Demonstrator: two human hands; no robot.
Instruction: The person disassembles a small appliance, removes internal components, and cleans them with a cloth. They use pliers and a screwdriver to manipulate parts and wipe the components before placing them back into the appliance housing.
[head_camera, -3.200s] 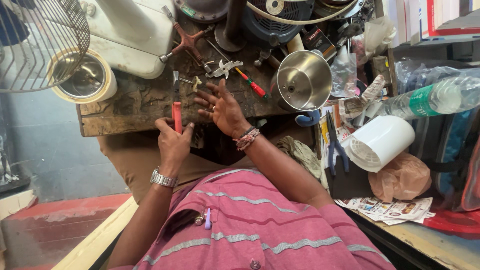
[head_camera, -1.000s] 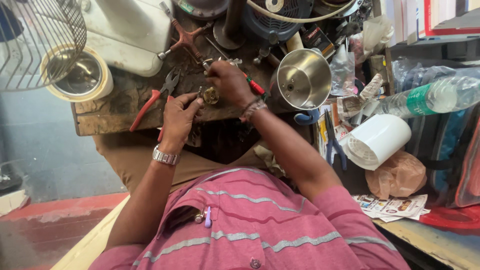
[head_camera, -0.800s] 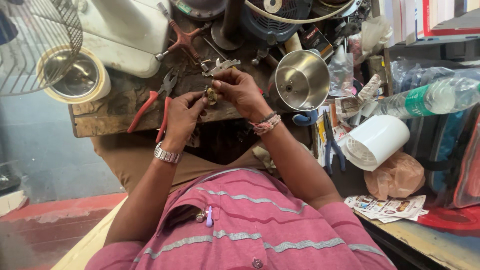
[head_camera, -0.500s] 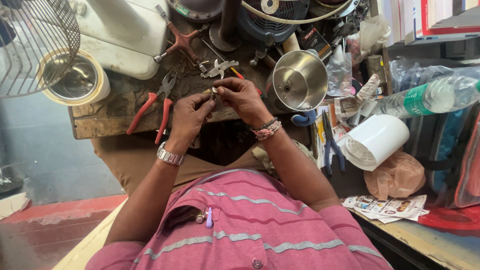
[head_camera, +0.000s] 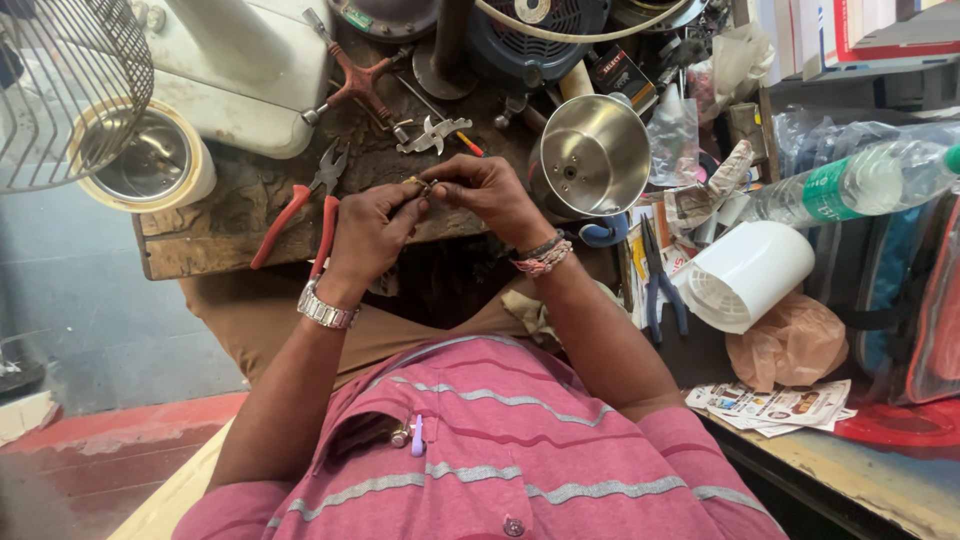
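My left hand (head_camera: 368, 228) and my right hand (head_camera: 486, 187) meet over the front edge of a worn wooden bench (head_camera: 215, 230). Together they pinch a small brass-coloured metal part (head_camera: 418, 185) between the fingertips; its shape is mostly hidden by my fingers. A steel watch sits on my left wrist, and beaded bracelets on my right. Red-handled pliers (head_camera: 300, 205) lie on the bench just left of my left hand. A small steel blade piece (head_camera: 432, 133) lies beyond my hands.
A steel mixer jar (head_camera: 592, 157) lies on its side to the right, a white-rimmed steel jar (head_camera: 148, 160) at left under a wire fan guard (head_camera: 65, 85). Blue-handled pliers (head_camera: 658, 280), a white plastic housing (head_camera: 745, 275), a water bottle (head_camera: 850, 180) and papers crowd the right.
My left hand has put the red-handled pliers down on the bench. My right hand picked up the small metal part, and both hands have come together on it near the bench edge.
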